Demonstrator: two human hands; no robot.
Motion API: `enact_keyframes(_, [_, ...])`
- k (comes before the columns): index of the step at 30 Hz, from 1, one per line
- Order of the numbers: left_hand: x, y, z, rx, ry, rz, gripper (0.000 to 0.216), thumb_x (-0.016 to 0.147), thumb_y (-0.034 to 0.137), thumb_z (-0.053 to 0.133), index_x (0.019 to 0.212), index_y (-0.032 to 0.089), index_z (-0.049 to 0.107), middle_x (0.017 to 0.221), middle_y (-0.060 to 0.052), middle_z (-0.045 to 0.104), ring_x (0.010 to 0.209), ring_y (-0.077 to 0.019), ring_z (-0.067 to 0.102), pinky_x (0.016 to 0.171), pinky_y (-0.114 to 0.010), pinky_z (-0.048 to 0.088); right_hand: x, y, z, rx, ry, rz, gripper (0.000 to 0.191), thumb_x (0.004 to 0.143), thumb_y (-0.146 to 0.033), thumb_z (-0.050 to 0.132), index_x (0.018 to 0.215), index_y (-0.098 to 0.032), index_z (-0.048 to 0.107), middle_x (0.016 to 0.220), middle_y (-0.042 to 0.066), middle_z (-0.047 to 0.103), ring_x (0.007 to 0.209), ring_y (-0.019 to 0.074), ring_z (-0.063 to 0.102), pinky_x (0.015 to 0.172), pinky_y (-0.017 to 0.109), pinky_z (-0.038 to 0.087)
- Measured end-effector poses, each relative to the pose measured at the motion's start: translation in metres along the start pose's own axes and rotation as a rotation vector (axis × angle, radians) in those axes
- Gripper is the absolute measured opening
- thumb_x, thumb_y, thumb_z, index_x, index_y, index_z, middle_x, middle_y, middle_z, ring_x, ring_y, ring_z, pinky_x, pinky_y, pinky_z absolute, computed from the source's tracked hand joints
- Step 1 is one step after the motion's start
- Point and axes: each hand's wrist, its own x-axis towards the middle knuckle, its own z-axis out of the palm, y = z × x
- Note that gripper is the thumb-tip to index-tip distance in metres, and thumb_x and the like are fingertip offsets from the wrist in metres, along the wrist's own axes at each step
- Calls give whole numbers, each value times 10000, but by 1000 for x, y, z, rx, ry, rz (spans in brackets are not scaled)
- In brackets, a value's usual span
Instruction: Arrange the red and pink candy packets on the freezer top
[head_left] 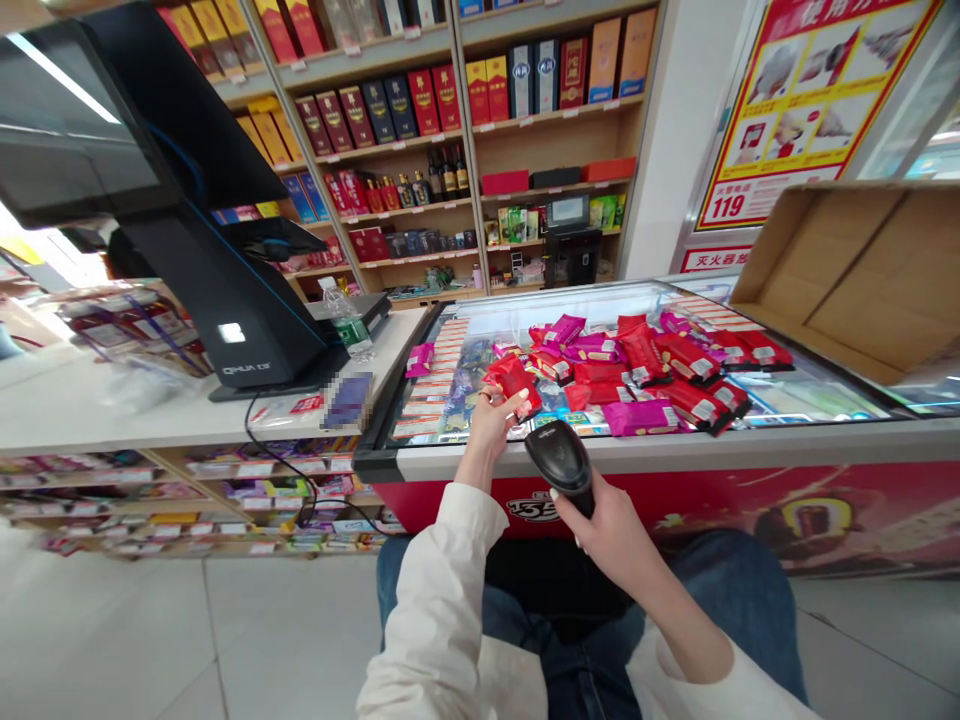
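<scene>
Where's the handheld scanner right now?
In the head view, the black scanner is right of centre, held in the right hand, near the left hand and a red packet.

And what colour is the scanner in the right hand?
The scanner is black; it shows best in the head view.

I saw a black scanner (559, 458) head-up in the right hand (616, 528), a shiny red packet (517, 382) touching the left hand (491, 425).

One scanner (557, 450) in the right fingers (573, 519); one packet (517, 374) in the left fingers (516, 403); beyond them, over a dozen overlapping packets (642, 350); farther right, one cardboard box (847, 275).
</scene>
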Motion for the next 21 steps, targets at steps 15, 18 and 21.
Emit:
enact_keyframes(15, [20,19,-28,341,185,327,275,864,373,760,1079,218,688,1144,-87,804,1105,-256,770,990,-378,582,-10,17,-4,43,34,24,338,935,-529,645,1039,-222,742,504,-1,614,523,286,699,549,338,536])
enact_keyframes(18, [48,55,-52,594,317,415,224,866,227,713,1087,199,689,1135,-107,785,1144,-283,741,1058,-406,551,-12,23,-3,56,35,33,362,949,-556,640,1018,-216,741,470,-6,586,497,280,685,530,334,530])
enact_keyframes(21, [79,87,-69,875,447,483,336,821,134,737,1139,191,645,1257,-133,715,1297,-320,653,1174,-464,470,-13,25,-2,67,40,45,370,957,-558,638,1010,-206,741,460,-8,583,491,276,682,529,330,531])
